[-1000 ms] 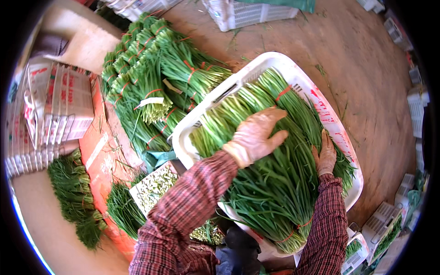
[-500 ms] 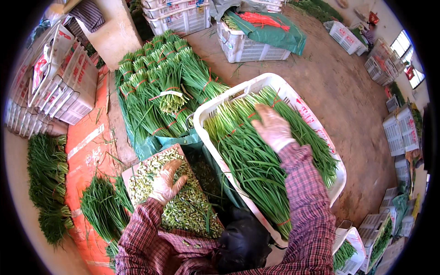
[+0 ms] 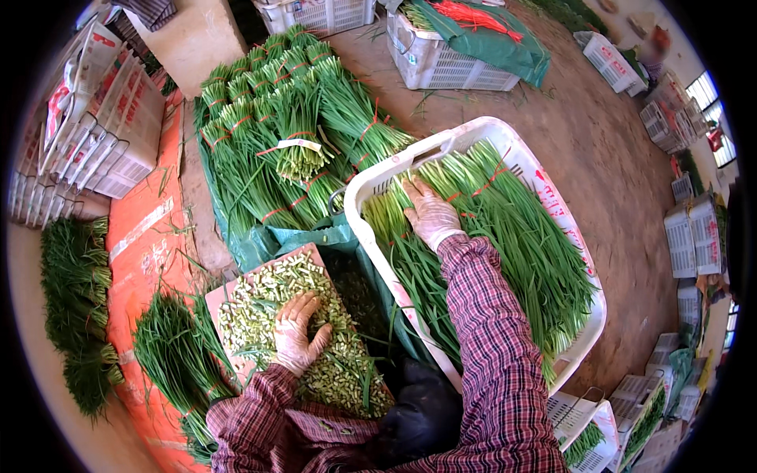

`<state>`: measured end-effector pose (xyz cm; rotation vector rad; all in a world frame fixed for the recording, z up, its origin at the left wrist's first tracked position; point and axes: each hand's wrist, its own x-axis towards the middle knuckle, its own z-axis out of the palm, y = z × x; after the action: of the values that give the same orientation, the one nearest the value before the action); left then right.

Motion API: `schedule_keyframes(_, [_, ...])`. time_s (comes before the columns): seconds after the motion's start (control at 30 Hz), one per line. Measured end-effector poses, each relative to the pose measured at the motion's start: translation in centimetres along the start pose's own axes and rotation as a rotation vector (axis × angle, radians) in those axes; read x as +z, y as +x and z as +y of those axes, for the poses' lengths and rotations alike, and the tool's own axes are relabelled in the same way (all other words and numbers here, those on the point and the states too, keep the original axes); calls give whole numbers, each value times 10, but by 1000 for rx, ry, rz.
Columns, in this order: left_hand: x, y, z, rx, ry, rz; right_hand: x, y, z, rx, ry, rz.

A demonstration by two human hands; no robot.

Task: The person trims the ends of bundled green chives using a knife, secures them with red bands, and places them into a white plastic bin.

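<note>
Head view: hands (image 3: pixel 432 213) partly hide green stalks (image 3: pixel 516 248) and chopped stems (image 3: pixel 341 361).

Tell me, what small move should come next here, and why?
Probably the left hand should sweep the cut stem pieces off the board: it rests on them, and they cover most of the surface, leaving little bare room. The right hand is over the white crate, touching the greens.
</note>
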<state>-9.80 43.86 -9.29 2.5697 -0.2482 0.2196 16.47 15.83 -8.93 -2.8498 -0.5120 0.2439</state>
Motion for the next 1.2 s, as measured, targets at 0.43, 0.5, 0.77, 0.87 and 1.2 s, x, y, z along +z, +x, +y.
schedule_keyframes(0.43, [54, 221, 70, 310, 287, -435, -21, -22, -11, 141, -199, -59])
schedule_keyframes(0.5, [59, 237, 75, 394, 386, -459, -21, -19, -8, 144, -187, -62])
schedule_keyframes(0.77, [65, 254, 83, 391, 454, -700, -22, -17, 9, 126, -83, -72])
schedule_keyframes(0.87, [67, 262, 100, 388, 675, -887, -23, -19, 7, 110, -82, -52])
schedule_keyframes(1.2, [59, 240, 101, 330, 617, -783, -20, -20, -11, 115, -201, -118])
